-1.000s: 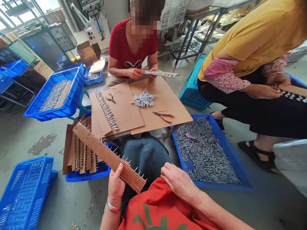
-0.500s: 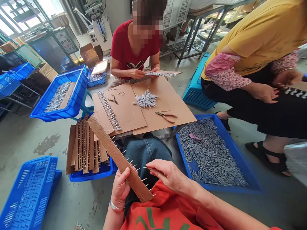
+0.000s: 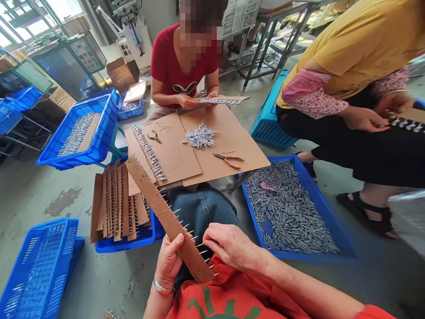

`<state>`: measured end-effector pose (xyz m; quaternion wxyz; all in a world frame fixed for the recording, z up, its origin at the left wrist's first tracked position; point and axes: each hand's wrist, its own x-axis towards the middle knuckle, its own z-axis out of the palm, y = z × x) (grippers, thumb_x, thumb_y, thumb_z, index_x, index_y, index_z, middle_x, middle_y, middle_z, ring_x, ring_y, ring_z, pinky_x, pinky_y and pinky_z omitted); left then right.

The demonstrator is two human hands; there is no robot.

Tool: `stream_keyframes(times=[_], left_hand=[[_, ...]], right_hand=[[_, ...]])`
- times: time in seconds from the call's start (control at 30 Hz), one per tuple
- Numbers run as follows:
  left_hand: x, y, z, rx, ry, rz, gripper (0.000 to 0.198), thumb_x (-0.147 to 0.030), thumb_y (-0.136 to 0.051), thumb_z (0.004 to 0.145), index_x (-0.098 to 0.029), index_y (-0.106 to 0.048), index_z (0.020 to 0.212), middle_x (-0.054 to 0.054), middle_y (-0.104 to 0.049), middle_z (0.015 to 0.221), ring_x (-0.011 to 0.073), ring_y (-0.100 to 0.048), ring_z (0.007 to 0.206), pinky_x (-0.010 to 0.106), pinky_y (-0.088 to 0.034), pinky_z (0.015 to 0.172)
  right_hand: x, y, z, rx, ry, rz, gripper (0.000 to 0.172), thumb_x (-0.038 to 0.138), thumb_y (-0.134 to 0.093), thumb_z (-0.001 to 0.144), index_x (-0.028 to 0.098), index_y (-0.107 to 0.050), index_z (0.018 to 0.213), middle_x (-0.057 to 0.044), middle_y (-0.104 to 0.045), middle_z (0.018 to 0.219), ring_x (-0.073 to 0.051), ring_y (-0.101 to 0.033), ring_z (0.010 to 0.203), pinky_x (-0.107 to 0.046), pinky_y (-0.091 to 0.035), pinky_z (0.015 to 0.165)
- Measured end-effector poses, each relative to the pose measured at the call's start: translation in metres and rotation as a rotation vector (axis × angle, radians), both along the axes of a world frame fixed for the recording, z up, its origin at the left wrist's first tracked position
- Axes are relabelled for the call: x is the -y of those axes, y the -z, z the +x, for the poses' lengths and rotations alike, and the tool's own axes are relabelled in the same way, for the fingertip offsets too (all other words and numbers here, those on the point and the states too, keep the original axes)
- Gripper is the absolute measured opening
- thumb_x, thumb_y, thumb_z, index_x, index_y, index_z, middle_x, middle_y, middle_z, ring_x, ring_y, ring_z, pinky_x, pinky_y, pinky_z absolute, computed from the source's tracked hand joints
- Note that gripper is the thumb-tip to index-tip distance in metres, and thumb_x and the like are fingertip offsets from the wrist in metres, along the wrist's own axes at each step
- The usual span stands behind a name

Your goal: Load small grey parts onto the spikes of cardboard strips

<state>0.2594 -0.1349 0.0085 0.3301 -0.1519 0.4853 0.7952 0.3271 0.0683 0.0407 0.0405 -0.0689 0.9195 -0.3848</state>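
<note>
My left hand (image 3: 168,262) grips a long brown cardboard strip (image 3: 158,207), thumb on its face, tilted across my lap. Thin pointed sticks like toothpicks stick out in a row along the strip's right edge. My right hand (image 3: 229,244) pinches one thin pale stick (image 3: 199,245) between thumb and fingers, its tip close to that edge. Whether the tip touches the cardboard I cannot tell. Beyond the strip, more cardboard strips (image 3: 114,201) with sticks stand packed in a blue crate (image 3: 126,246).
A cardboard-covered table (image 3: 232,133) ahead bears small grey pieces (image 3: 201,135), pliers (image 3: 229,160) and a loaded strip (image 3: 149,153). At right is a blue tray (image 3: 247,195) of grey pieces. Two co-workers sit opposite and at right, handling strips. Blue baskets (image 3: 36,266) stand at left.
My right hand has moved slightly down, bringing the stick's tip to the strip's edge. The strip has shifted a little to the right in view. The right co-worker's hands have come together.
</note>
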Motion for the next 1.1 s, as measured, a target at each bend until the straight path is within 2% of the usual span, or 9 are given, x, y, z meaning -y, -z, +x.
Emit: stream_keyframes(times=[0.27, 0.47, 0.57, 0.67, 0.8, 0.9, 1.0, 1.1], left_hand=[[0.0, -0.002, 0.003, 0.003, 0.024, -0.008, 0.028, -0.028, -0.087, 0.068, -0.014, -0.073, 0.089, 0.007, -0.076, 0.078, 0.0212, -0.072, 0.071, 0.033, -0.057, 0.071], [-0.002, -0.001, 0.009, 0.008, -0.014, -0.011, 0.028, -0.028, -0.087, 0.069, -0.016, -0.073, 0.09, 0.005, -0.076, 0.081, 0.019, -0.071, 0.073, 0.03, -0.057, 0.071], [-0.004, -0.001, 0.011, 0.013, -0.039, -0.02, 0.03, -0.029, -0.088, 0.066, -0.017, -0.072, 0.089, 0.004, -0.074, 0.08, 0.0186, -0.07, 0.072, 0.03, -0.057, 0.069], [-0.005, -0.002, 0.011, 0.015, -0.04, -0.021, 0.032, -0.031, -0.088, 0.066, -0.016, -0.072, 0.089, 0.004, -0.074, 0.078, 0.0194, -0.07, 0.07, 0.031, -0.057, 0.068], [-0.006, -0.004, 0.009, 0.013, -0.067, -0.031, 0.033, -0.031, -0.089, 0.065, -0.016, -0.072, 0.088, 0.004, -0.075, 0.079, 0.0188, -0.07, 0.069, 0.031, -0.057, 0.07], [-0.007, -0.005, 0.009, 0.01, -0.071, -0.037, 0.033, -0.031, -0.089, 0.064, -0.016, -0.072, 0.088, 0.004, -0.075, 0.078, 0.0189, -0.07, 0.069, 0.031, -0.057, 0.07], [-0.007, -0.006, 0.009, 0.005, -0.06, -0.035, 0.033, -0.032, -0.089, 0.065, -0.016, -0.072, 0.089, 0.004, -0.075, 0.078, 0.0195, -0.071, 0.07, 0.031, -0.057, 0.07], [-0.007, -0.005, 0.009, 0.002, -0.067, -0.019, 0.031, -0.031, -0.088, 0.067, -0.016, -0.072, 0.089, 0.004, -0.075, 0.078, 0.0189, -0.07, 0.07, 0.03, -0.057, 0.07]], right_hand=[[0.007, 0.001, 0.002, -0.001, 0.014, -0.02, 0.021, 0.02, -0.051, 0.095, 0.02, -0.069, 0.084, -0.003, -0.07, 0.08, -0.015, -0.062, 0.068, -0.025, -0.041, 0.062], [0.017, 0.002, 0.003, 0.034, 0.07, -0.1, 0.026, 0.024, -0.05, 0.096, 0.019, -0.067, 0.078, -0.004, -0.07, 0.077, -0.015, -0.061, 0.067, -0.025, -0.043, 0.063], [0.019, 0.001, 0.004, 0.099, 0.126, -0.24, 0.025, 0.026, -0.052, 0.094, 0.02, -0.068, 0.076, -0.002, -0.07, 0.076, -0.015, -0.062, 0.067, -0.024, -0.045, 0.063], [0.013, -0.003, 0.005, 0.189, 0.18, -0.426, 0.016, 0.027, -0.059, 0.089, 0.02, -0.069, 0.079, -0.001, -0.072, 0.076, -0.015, -0.063, 0.067, -0.023, -0.046, 0.06], [0.003, -0.005, 0.007, 0.264, 0.188, -0.559, 0.006, 0.018, -0.062, 0.081, 0.019, -0.067, 0.082, 0.001, -0.068, 0.071, -0.013, -0.059, 0.06, -0.022, -0.044, 0.056], [0.004, -0.001, 0.01, 0.327, 0.215, -0.65, 0.007, 0.015, -0.061, 0.077, 0.018, -0.066, 0.081, 0.002, -0.066, 0.071, -0.012, -0.058, 0.062, -0.021, -0.045, 0.056], [0.014, 0.005, 0.011, 0.372, 0.277, -0.773, 0.004, 0.021, -0.063, 0.08, 0.018, -0.065, 0.08, 0.001, -0.067, 0.074, -0.012, -0.059, 0.065, -0.021, -0.047, 0.058], [0.023, 0.01, 0.01, 0.358, 0.36, -0.901, 0.018, 0.034, -0.065, 0.084, 0.018, -0.061, 0.077, 0.001, -0.066, 0.075, -0.013, -0.059, 0.068, -0.023, -0.049, 0.061]])
